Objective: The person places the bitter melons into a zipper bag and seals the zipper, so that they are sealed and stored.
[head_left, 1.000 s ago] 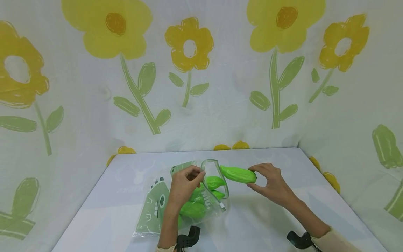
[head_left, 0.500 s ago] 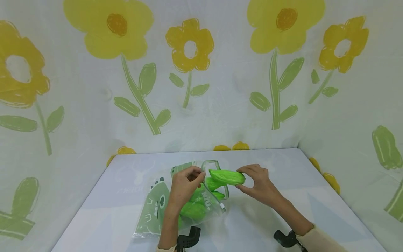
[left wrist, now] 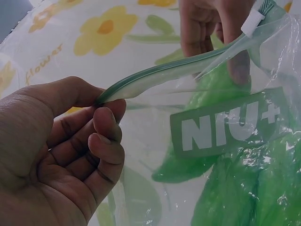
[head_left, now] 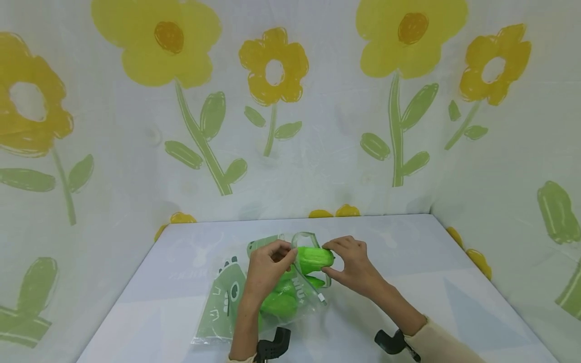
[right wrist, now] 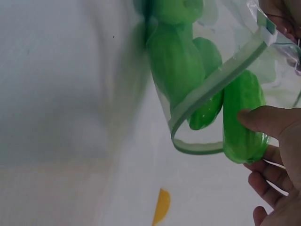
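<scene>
Sliding into the zip bag is where this ridged green gourd (head_left: pixel 315 260) is at: its pointed end is inside and its blunt end sticks out at the mouth. Half a second ago most of it was still outside, so I'd say the fiddly lining-up bit is over and it just needs to go deeper. The right-hand grip (head_left: pixel 351 265) has it pinched by the blunt end, thumb on one side and fingers on the other. The left-hand grip (head_left: pixel 267 272) hasn't really moved, still pinching the zip rim (right wrist: pixel 201 151) so the mouth gapes toward the right. That rim is the edge I'd watch: it loops really close around the gourd and the fingertips, so a knuckle could snag. More green gourds (head_left: pixel 279 304) sit inside the clear bag (head_left: pixel 213 315), some near the mouth, so free space in there looks snug, though I can't tell how deep it goes. White slider (left wrist: pixel 253 23) hangs at one end of the zip. Outside there's loads of room: bare desk (head_left: pixel 408 302) to the right, its back edge well behind the bag, then the flowery cloth (head_left: pixel 327 166).
</scene>
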### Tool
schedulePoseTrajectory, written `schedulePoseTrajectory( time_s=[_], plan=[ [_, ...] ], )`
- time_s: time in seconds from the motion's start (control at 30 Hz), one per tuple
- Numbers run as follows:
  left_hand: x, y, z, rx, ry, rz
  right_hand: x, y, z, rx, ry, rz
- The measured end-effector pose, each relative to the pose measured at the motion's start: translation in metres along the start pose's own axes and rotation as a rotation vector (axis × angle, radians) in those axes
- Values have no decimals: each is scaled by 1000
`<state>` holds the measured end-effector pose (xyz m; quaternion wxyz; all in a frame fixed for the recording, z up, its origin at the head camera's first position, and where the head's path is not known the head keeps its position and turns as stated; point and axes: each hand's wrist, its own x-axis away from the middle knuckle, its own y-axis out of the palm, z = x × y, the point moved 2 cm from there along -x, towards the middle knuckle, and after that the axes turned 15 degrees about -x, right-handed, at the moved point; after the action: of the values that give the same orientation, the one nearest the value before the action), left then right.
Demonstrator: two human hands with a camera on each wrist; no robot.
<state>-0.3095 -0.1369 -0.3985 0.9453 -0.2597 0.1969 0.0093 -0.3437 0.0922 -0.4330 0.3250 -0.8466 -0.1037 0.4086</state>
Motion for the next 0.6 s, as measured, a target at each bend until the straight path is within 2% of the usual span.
schedulePoseTrajectory(
  time_s=[0.33,0.6],
  plan=[
    [0,-1,0,9,10,3,-9,18,-11,5,-13,-10],
    [-1,-2,-1,7,10,3,-10,27,-25,-151,41,-68]
  ],
)
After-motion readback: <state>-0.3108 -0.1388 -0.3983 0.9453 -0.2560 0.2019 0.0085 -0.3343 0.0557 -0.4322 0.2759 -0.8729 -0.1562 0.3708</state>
